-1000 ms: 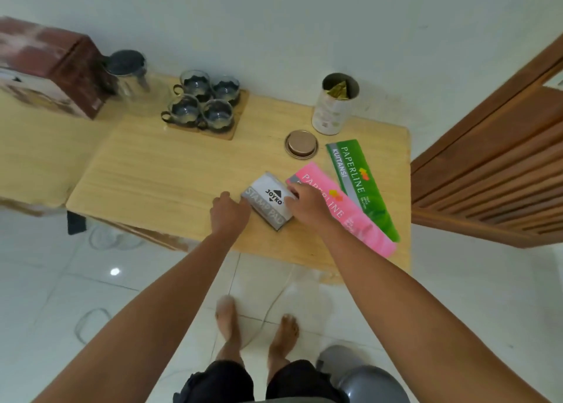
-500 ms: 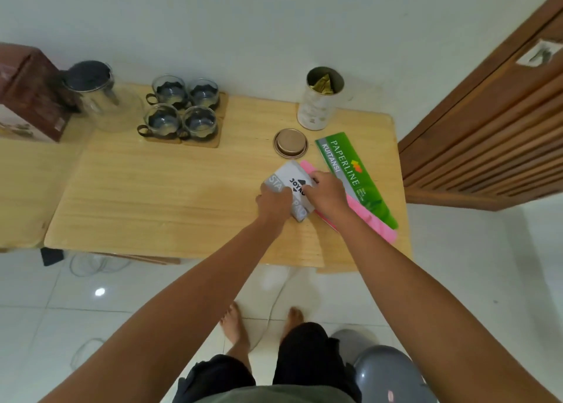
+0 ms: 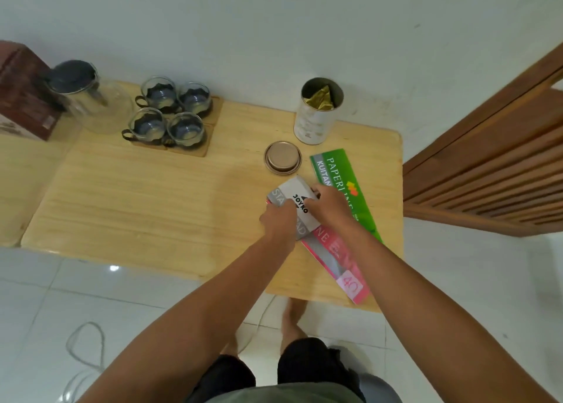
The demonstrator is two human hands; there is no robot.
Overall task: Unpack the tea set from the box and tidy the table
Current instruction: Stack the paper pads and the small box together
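A white and grey stamp pad box (image 3: 294,200) lies on top of a pink receipt book (image 3: 338,261) on the wooden table (image 3: 152,207). My left hand (image 3: 278,223) grips its near left side and my right hand (image 3: 330,203) holds its right side. A green receipt book (image 3: 338,174) lies just right of the pink one. Several glass tea cups (image 3: 170,111) stand on a wooden tray (image 3: 210,140) at the back left, beside a glass teapot (image 3: 88,98) with a dark lid. The brown tea set box (image 3: 21,92) stands at the far left.
An open white tin (image 3: 315,119) with gold foil inside stands at the back right, its round copper lid (image 3: 282,157) lying in front of it. A wooden slatted door (image 3: 487,165) is to the right. White tiled floor and my bare feet are below the table edge.
Both hands have slid the stamp pad box to the right, from beside the pink receipt book to on top of it. The camera view has shifted right as well.
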